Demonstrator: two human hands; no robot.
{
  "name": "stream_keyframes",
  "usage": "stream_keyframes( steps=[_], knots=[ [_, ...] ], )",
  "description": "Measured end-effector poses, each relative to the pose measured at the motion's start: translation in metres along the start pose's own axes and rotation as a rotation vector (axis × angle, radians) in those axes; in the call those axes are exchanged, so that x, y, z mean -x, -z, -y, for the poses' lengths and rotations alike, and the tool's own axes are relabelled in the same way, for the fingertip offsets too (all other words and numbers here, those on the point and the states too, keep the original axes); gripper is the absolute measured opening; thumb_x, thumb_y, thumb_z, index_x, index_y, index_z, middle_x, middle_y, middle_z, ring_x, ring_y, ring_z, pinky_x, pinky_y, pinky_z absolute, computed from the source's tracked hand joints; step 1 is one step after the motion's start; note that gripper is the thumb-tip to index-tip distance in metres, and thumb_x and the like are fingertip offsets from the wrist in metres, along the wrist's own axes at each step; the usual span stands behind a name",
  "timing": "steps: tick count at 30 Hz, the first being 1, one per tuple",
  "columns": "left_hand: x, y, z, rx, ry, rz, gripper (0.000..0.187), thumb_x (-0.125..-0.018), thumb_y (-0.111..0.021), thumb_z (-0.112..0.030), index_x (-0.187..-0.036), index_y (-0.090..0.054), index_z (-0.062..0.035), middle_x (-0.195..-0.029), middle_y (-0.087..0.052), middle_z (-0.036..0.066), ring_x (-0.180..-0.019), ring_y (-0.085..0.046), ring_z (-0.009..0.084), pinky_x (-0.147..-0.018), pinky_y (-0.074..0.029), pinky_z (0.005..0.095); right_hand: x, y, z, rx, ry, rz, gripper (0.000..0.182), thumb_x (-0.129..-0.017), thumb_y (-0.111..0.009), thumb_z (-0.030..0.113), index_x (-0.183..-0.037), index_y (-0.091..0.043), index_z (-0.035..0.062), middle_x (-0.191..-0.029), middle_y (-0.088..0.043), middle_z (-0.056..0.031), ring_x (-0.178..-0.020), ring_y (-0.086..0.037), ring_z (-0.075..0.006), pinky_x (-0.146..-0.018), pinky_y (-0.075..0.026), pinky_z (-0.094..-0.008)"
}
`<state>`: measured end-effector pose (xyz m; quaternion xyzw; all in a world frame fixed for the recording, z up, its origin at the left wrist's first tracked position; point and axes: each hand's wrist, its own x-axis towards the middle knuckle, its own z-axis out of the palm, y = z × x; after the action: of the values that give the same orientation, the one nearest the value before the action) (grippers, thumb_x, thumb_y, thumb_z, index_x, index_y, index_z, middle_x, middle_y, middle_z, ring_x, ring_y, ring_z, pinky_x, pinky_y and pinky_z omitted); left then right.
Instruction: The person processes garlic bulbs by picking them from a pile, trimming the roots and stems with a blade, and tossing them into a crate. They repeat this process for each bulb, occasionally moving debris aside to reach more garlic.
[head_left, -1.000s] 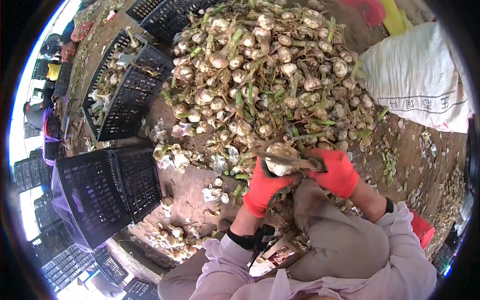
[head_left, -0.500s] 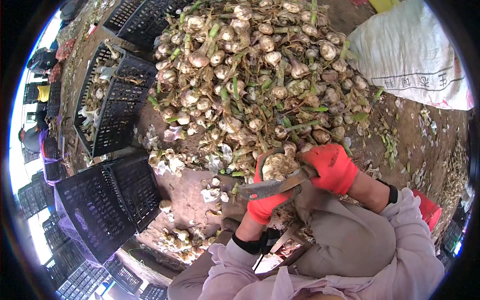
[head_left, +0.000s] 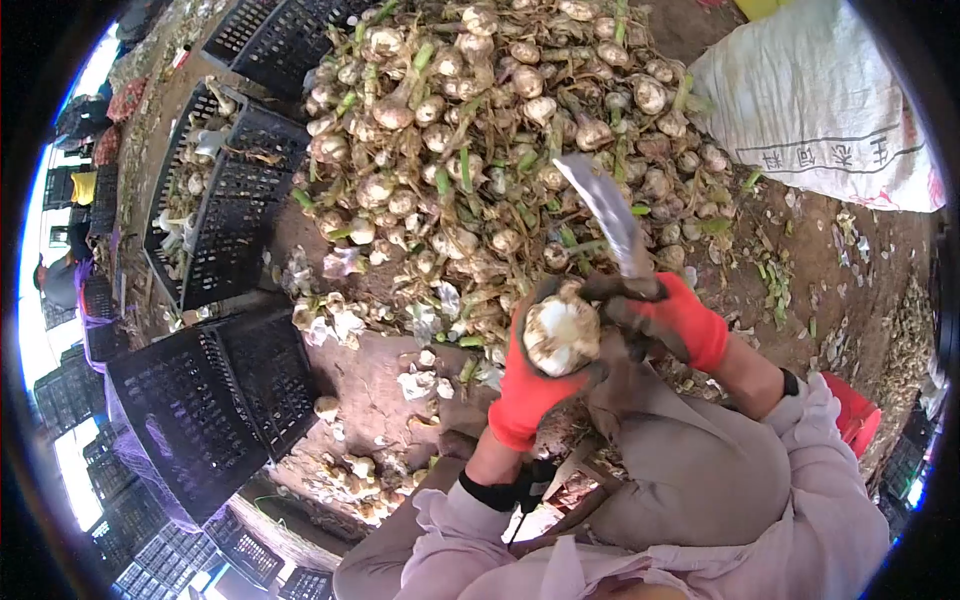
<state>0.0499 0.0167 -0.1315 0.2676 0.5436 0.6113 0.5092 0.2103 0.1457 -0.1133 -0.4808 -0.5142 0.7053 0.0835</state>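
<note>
The heap of garlic (head_left: pixel 500 150) fills the far ground, with black crates (head_left: pixel 215 400) to my left. My left hand (head_left: pixel 530 385) cups one garlic bulb (head_left: pixel 560 333) near my knee, fingers wrapped around its sides. My right hand (head_left: pixel 675 320) is closed on the knife (head_left: pixel 608 215), blade pointing away. The bulb seems light, firm, papery-skinned; gripping its round body suits best.

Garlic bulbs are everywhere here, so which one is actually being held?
The pale garlic bulb cupped in the red-gloved left hand, beside the knife in the right hand. The rest lie loose in the pile.
</note>
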Motion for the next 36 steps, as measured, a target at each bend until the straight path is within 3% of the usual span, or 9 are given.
stream_keyframes(
  steps=[2,4,8,13,22,26,30,34,36],
  knots=[
    [-0.002,-0.003,-0.017,-0.523,0.09,0.06,0.111,-0.048,-0.085,-0.01,-0.138,-0.019,-0.0037,-0.127,-0.042,0.014,-0.115,-0.045,0.0235,-0.096,-0.037,0.0355,-0.007,-0.014,-0.001,-0.502,-0.269,0.147,0.043,-0.071,-0.074,0.014,-0.109,-0.057,0.0025,-0.078,-0.061,0.0003,-0.071,-0.053,-0.006,-0.061,-0.046,-0.0251],
    [-0.009,-0.012,-0.049,-0.829,0.364,0.076,0.11,-0.049,-0.085,-0.011,-0.138,-0.02,-0.0043,-0.128,-0.041,0.015,-0.115,-0.044,0.0228,-0.096,-0.037,0.0351,-0.017,-0.007,-0.041,-0.113,0.015,0.103,0.046,-0.069,-0.072,0.01,-0.112,-0.055,0.0028,-0.082,-0.061,0.0002,-0.072,-0.053,-0.0061,-0.062,-0.045,-0.0241],
    [0.006,-0.005,-0.021,0.088,0.286,0.082,0.09,-0.058,-0.081,-0.019,-0.133,-0.033,-0.0065,-0.131,-0.039,0.015,-0.112,-0.05,0.0269,-0.092,-0.041,0.0385,-0.004,-0.011,-0.017,0.243,0.359,0.15,0.041,-0.068,-0.069,0.009,-0.107,-0.058,0.0043,-0.083,-0.064,-0.007,-0.075,-0.059,-0.0116,-0.067,-0.047,-0.0279],
    [0.004,-0.002,-0.034,-1.111,-0.145,0.535,0.073,-0.058,-0.071,-0.015,-0.126,-0.044,-0.0128,-0.121,-0.046,0.014,-0.097,-0.052,0.0357,-0.082,-0.044,0.0417,-0.012,0.029,0.051,0.869,0.308,0.333,0.035,-0.067,-0.064,0.018,-0.101,-0.059,0.0104,-0.084,-0.063,-0.0124,-0.079,-0.062,-0.0272,-0.071,-0.049,-0.0355],
    [0.002,-0.014,-0.032,-1.329,-0.359,0.878,0.054,-0.064,-0.061,-0.017,-0.116,-0.049,-0.0099,-0.113,-0.05,0.013,-0.103,-0.051,0.0313,-0.082,-0.045,0.0387,-0.016,0.011,0.059,1.177,0.257,0.474,0.027,-0.066,-0.06,0.023,-0.088,-0.056,0.0087,-0.082,-0.061,-0.0152,-0.081,-0.059,-0.0341,-0.071,-0.047,-0.0405],
    [0.024,0.007,-0.078,-1.379,-0.618,0.949,0.052,-0.064,-0.061,-0.016,-0.115,-0.05,-0.0086,-0.113,-0.05,0.013,-0.1,-0.053,0.0308,-0.08,-0.048,0.039,-0.017,0.068,0.019,1.295,0.123,0.253,0.026,-0.067,-0.06,0.022,-0.089,-0.057,0.0071,-0.084,-0.061,-0.0169,-0.082,-0.058,-0.0352,-0.071,-0.047,-0.0406],
    [0.057,0.099,-0.088,-1.377,0.832,0.754,0.053,-0.069,-0.063,-0.019,-0.119,-0.048,-0.0096,-0.127,-0.044,0.016,-0.105,-0.053,0.0341,-0.08,-0.049,0.0422,0.018,0.098,-0.005,0.845,-0.054,-0.14,0.032,-0.07,-0.065,0.02,-0.098,-0.06,0.0052,-0.086,-0.063,-0.0159,-0.079,-0.061,-0.0294,-0.071,-0.048,-0.036],
    [0.011,0.147,-0.055,-1.552,0.98,0.839,0.059,-0.074,-0.061,-0.045,-0.113,-0.05,-0.0032,-0.102,-0.059,0.022,-0.097,-0.056,0.0365,-0.082,-0.046,0.0417,0.005,0.076,-0.028,0.585,0.01,-0.202,0.042,-0.07,-0.069,0.022,-0.105,-0.058,0.0013,-0.087,-0.064,-0.0158,-0.078,-0.062,-0.0248,-0.071,-0.048,-0.0336],
    [-0.05,0.139,-0.036,-1.562,0.689,0.404,0.052,-0.08,-0.052,-0.047,-0.102,-0.052,0.0007,-0.102,-0.059,0.023,-0.099,-0.054,0.0391,-0.084,-0.043,0.0435,0.0,0.057,-0.026,0.645,0.057,-0.202,0.041,-0.071,-0.069,0.023,-0.104,-0.058,0.0008,-0.087,-0.064,-0.0153,-0.078,-0.062,-0.0253,-0.072,-0.048,-0.0343]
  ],
)
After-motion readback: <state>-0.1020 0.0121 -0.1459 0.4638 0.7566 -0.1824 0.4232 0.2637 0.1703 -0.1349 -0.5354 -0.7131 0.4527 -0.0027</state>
